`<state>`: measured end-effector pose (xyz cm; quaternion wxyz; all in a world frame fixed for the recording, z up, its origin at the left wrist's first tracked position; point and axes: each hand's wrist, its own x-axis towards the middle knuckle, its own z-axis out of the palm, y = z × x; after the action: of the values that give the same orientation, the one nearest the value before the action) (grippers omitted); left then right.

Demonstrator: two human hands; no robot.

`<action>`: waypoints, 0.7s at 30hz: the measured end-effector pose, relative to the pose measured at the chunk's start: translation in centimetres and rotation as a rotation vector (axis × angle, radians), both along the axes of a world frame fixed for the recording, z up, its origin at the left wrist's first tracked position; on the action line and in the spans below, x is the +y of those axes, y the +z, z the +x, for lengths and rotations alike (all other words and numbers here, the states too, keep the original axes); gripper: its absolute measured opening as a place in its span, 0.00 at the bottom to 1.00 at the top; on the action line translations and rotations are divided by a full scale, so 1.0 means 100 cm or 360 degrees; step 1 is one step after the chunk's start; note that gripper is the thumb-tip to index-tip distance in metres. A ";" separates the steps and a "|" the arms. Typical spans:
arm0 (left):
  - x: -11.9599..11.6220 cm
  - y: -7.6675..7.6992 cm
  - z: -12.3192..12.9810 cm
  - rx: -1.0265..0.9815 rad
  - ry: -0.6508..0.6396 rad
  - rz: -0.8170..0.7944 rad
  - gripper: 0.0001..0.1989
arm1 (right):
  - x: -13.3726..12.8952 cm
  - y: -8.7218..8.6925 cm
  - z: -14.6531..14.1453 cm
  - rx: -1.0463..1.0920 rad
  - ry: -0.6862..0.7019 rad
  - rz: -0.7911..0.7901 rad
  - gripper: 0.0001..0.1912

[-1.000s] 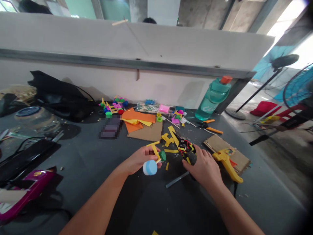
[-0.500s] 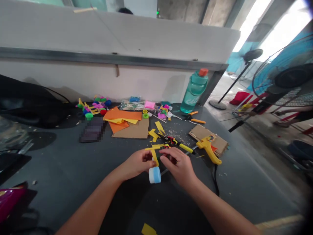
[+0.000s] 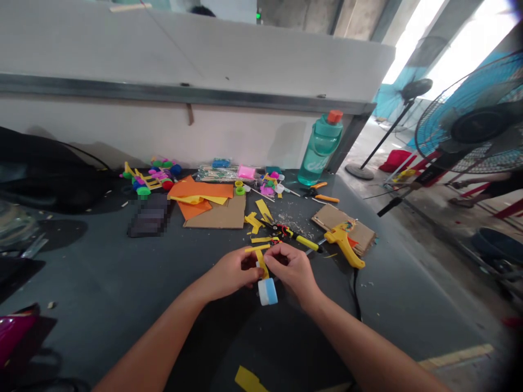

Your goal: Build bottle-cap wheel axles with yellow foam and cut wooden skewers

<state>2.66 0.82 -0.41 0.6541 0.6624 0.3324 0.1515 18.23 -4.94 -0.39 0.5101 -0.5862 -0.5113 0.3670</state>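
My left hand (image 3: 231,275) pinches a small piece built of yellow strips (image 3: 260,256), one set crosswise on the other. At its near end, a white and blue pair of caps (image 3: 268,292) hangs below my left thumb. My right hand (image 3: 295,275) has its thumb and forefinger closed at the right end of the yellow crosspiece. Just beyond my hands lie cutters with yellow and black handles (image 3: 300,239) and yellow scraps (image 3: 254,222). To the right, a yellow glue gun (image 3: 344,245) rests on cardboard pieces (image 3: 327,216).
Orange sheets (image 3: 200,190) lie on cardboard (image 3: 214,215) toward the back. A teal bottle (image 3: 318,149) stands by the partition, near orange-handled pliers (image 3: 324,197). Colourful small models (image 3: 151,177) sit back left. The glue gun's black cord (image 3: 356,296) runs toward my right forearm. Another yellow scrap (image 3: 250,379) lies nearest me.
My right thumb and forefinger have come in to the yellow crosspiece, where before they were apart from it. The capped piece has shifted slightly right. The whole view has moved a little.
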 end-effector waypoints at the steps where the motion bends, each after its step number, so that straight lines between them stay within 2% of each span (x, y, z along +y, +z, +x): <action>1: 0.000 0.000 0.000 0.0002 0.0000 0.0000 0.11 | 0.000 0.000 0.000 -0.0013 -0.0002 0.0010 0.04; 9: 0.000 -0.002 -0.001 -0.0005 -0.0014 0.0033 0.21 | 0.000 -0.001 0.000 0.0061 0.0089 -0.0040 0.06; 13: 0.000 -0.005 -0.002 0.0078 -0.0013 0.0133 0.18 | 0.000 -0.004 -0.001 -0.0039 0.0028 -0.0040 0.04; 21: -0.002 -0.001 -0.001 0.0194 0.0053 0.0318 0.12 | 0.001 -0.009 -0.003 -0.0194 -0.0051 0.0019 0.03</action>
<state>2.59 0.59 -0.47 0.5608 0.7266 0.3658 0.1540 17.97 -4.87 -1.34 0.4872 -0.6127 -0.5341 0.3193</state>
